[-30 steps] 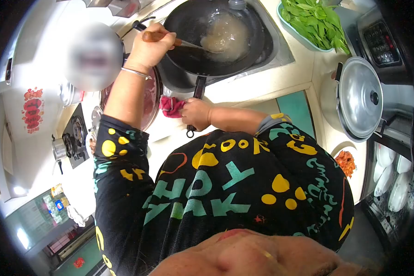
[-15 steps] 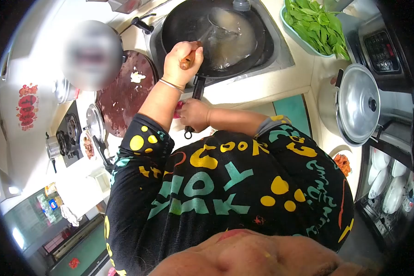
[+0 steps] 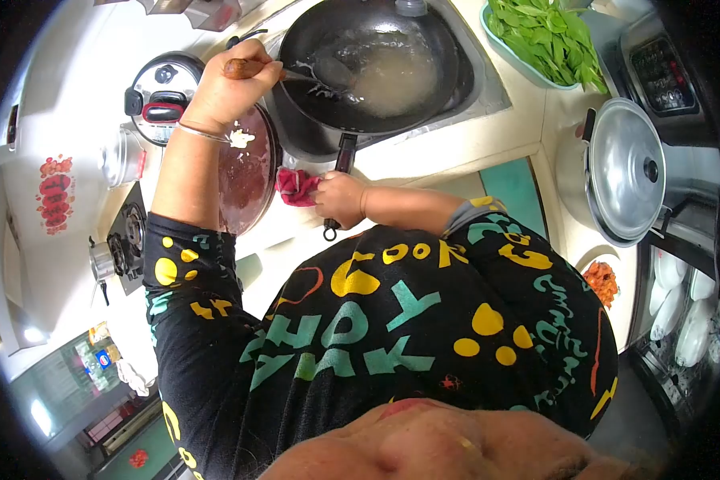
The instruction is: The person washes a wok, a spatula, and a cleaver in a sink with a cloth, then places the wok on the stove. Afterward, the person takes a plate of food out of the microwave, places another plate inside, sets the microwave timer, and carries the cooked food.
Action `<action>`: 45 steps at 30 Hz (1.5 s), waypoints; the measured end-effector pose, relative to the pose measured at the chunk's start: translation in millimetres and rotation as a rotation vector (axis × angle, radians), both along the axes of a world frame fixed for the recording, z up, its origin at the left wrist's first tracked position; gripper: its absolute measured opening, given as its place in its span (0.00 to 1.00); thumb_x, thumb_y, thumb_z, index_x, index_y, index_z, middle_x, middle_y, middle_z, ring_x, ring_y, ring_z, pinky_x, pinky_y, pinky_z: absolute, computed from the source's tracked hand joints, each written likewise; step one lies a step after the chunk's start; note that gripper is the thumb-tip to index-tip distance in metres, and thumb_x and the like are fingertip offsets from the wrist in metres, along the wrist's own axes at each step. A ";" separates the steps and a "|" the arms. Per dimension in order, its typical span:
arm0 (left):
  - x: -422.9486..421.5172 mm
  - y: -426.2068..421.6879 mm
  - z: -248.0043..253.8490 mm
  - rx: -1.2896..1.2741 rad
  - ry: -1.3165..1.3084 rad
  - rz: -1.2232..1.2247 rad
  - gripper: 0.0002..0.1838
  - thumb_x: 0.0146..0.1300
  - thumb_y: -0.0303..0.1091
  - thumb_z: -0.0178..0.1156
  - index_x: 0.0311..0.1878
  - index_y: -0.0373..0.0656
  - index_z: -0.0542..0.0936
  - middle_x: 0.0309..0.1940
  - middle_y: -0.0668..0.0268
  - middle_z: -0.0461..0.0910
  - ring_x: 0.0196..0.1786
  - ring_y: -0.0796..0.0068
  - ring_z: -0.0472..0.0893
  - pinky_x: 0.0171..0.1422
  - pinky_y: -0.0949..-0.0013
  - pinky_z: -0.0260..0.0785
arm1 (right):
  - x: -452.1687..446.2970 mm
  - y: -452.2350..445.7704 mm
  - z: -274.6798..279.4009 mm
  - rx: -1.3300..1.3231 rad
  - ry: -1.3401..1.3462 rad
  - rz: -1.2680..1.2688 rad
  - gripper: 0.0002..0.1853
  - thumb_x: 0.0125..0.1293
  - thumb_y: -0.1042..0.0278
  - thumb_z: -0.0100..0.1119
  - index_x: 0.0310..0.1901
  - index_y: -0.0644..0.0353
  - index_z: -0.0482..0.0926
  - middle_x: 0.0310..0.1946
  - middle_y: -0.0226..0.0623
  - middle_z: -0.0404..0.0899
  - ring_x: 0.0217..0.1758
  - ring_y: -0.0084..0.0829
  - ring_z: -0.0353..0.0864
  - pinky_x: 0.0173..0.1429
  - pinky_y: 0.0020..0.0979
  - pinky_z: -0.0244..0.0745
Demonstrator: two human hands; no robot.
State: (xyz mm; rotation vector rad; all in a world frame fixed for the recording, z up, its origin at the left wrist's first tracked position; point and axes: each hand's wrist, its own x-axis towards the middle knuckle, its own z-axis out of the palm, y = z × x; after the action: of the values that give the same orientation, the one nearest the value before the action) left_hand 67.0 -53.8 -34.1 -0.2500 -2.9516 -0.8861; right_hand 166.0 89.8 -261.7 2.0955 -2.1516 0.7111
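My left hand (image 3: 236, 84) is closed round the wooden handle of a turner (image 3: 336, 74), whose dark head rests in the left part of a black wok (image 3: 412, 120). Cloudy liquid (image 3: 396, 76) and a few pale bits lie in the wok, which sits over a metal sink (image 3: 488, 96). Below the wok, my right hand (image 3: 342, 200) grips its black handle (image 3: 346, 152). A crumpled red cloth (image 3: 296, 187) touches the fingertips of that hand. Beside my left forearm is a round reddish-brown board (image 3: 244, 188) with white bits on it.
Leafy greens (image 3: 544, 40) fill a light blue basket (image 3: 500, 44) at upper right. Below it stand a large lidded pot (image 3: 628, 172) and a plate of reddish food (image 3: 602, 282). A black-handled pressure cooker (image 3: 166, 88) stands at upper left, and a stove (image 3: 128, 236) lies farther down.
My left hand went right and down over the wok, then back to the left with the turner, which moved from the liquid's middle to the wok's left side. My right hand stayed on the handle.
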 end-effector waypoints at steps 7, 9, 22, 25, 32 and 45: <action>12.9 5.8 -95.0 0.340 0.217 0.105 0.06 0.56 0.28 0.64 0.30 0.39 0.76 0.31 0.61 0.83 0.35 0.77 0.82 0.39 0.75 0.73 | -1.3 -0.3 -2.6 0.011 0.002 0.023 0.08 0.38 0.58 0.62 0.23 0.46 0.80 0.28 0.25 0.78 0.38 0.28 0.76 0.45 0.33 0.65; 13.0 9.8 -115.9 0.324 0.332 0.100 0.05 0.55 0.26 0.64 0.31 0.39 0.77 0.32 0.60 0.82 0.34 0.74 0.82 0.38 0.75 0.73 | -2.1 -1.2 -2.9 0.029 -0.005 0.019 0.09 0.36 0.58 0.63 0.23 0.47 0.80 0.28 0.25 0.77 0.38 0.29 0.76 0.45 0.34 0.66; 12.7 33.1 -101.9 0.704 -0.041 0.320 0.08 0.61 0.29 0.60 0.33 0.37 0.71 0.32 0.55 0.81 0.32 0.70 0.83 0.36 0.73 0.77 | -3.0 -2.2 -4.5 -0.063 -0.015 0.019 0.10 0.33 0.58 0.63 0.22 0.47 0.80 0.28 0.27 0.78 0.36 0.31 0.77 0.45 0.35 0.67; 9.7 20.2 -82.2 0.732 -0.146 0.316 0.09 0.60 0.31 0.61 0.35 0.37 0.73 0.32 0.56 0.81 0.31 0.70 0.83 0.36 0.74 0.77 | -3.0 -2.2 -4.3 -0.034 0.003 0.029 0.09 0.35 0.58 0.63 0.23 0.47 0.80 0.28 0.25 0.78 0.37 0.30 0.77 0.45 0.35 0.67; 12.1 -11.1 -21.0 0.670 -0.335 0.362 0.07 0.57 0.32 0.62 0.32 0.40 0.76 0.31 0.59 0.81 0.30 0.74 0.82 0.34 0.76 0.75 | -1.4 0.0 -1.6 0.002 0.007 0.020 0.09 0.38 0.57 0.63 0.25 0.46 0.82 0.29 0.23 0.78 0.39 0.29 0.76 0.46 0.34 0.66; 17.6 25.1 -101.2 0.922 -0.092 0.400 0.08 0.60 0.29 0.61 0.32 0.39 0.71 0.31 0.57 0.80 0.30 0.69 0.83 0.34 0.73 0.77 | -3.4 -1.3 -3.7 0.060 -0.025 0.043 0.10 0.36 0.59 0.64 0.25 0.47 0.81 0.29 0.26 0.78 0.39 0.30 0.77 0.46 0.34 0.66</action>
State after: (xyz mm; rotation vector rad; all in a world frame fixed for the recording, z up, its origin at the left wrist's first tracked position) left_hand 84.6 -28.7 -135.2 0.4085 -2.1827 -2.0190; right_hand 162.6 88.5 -265.4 2.1800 -2.1731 0.6884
